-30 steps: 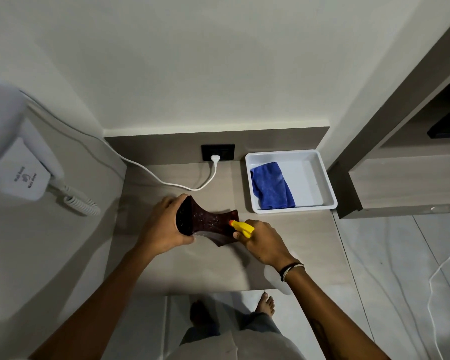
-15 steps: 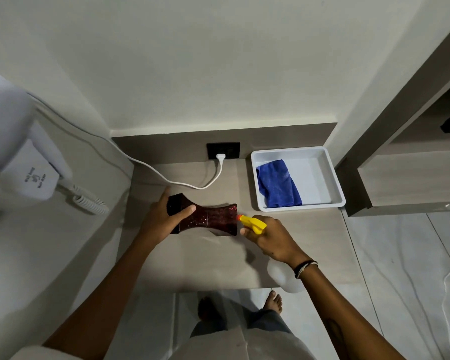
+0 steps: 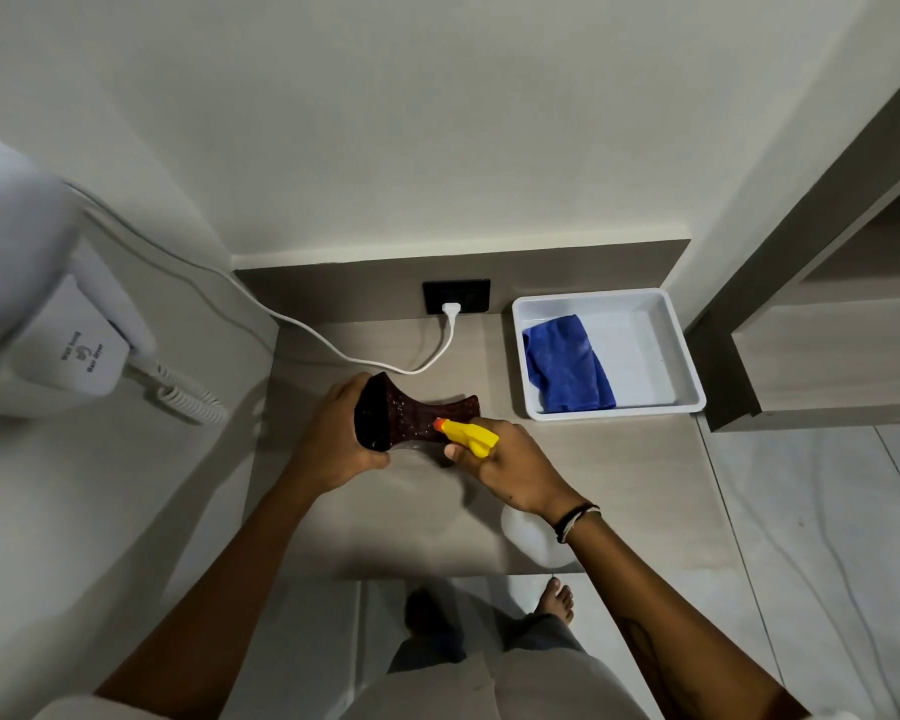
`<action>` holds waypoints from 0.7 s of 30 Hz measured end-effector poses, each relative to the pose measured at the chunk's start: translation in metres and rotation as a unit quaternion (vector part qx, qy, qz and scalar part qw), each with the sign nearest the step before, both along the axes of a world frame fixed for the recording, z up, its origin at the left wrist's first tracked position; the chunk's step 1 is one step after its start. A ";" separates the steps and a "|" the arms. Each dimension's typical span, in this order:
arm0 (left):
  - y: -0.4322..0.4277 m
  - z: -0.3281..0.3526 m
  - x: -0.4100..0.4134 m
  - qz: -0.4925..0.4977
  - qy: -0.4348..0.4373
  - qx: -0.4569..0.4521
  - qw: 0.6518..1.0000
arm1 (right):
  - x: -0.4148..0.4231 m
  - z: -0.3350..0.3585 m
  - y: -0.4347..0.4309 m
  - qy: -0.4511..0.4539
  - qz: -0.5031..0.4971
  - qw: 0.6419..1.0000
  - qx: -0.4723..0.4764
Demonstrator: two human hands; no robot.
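Observation:
A dark red speckled dish [image 3: 414, 415] with flared ends is tilted up on its edge over the wooden counter [image 3: 619, 475]. My left hand [image 3: 333, 441] grips its left end, fingers curled round the rim. My right hand [image 3: 510, 465] holds a spray bottle by its yellow trigger head [image 3: 468, 433]; the orange nozzle points at the dish from close by. The bottle's pale body [image 3: 533, 537] hangs below my right wrist.
A white tray [image 3: 666, 356] at the back right holds a folded blue cloth [image 3: 567, 366]. A white cord [image 3: 365, 358] runs from a black wall socket [image 3: 455, 296] to a wall-mounted hair dryer [image 3: 37, 283] at the left. Shelving stands at the right.
The dish lay flat on the counter half a second ago; my left hand has tipped it up on edge again. The spray nozzle has moved closer to the dish.

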State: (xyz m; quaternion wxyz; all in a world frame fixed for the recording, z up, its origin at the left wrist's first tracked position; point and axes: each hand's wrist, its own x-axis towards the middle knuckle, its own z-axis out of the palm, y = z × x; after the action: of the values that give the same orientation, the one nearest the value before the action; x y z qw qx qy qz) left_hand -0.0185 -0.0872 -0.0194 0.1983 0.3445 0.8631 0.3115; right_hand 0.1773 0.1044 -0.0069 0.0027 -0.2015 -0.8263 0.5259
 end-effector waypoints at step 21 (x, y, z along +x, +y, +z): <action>0.003 -0.013 -0.001 0.233 -0.280 -0.053 0.930 | 0.036 -0.015 0.030 -0.071 -0.067 0.994 0.048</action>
State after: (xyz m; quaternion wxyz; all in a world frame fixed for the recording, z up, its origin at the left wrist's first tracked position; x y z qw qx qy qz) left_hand -0.0197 -0.0844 -0.0320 0.3720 0.0218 0.8435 0.3868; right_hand 0.2133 0.1344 -0.0215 -0.0113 -0.2931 -0.8332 0.4687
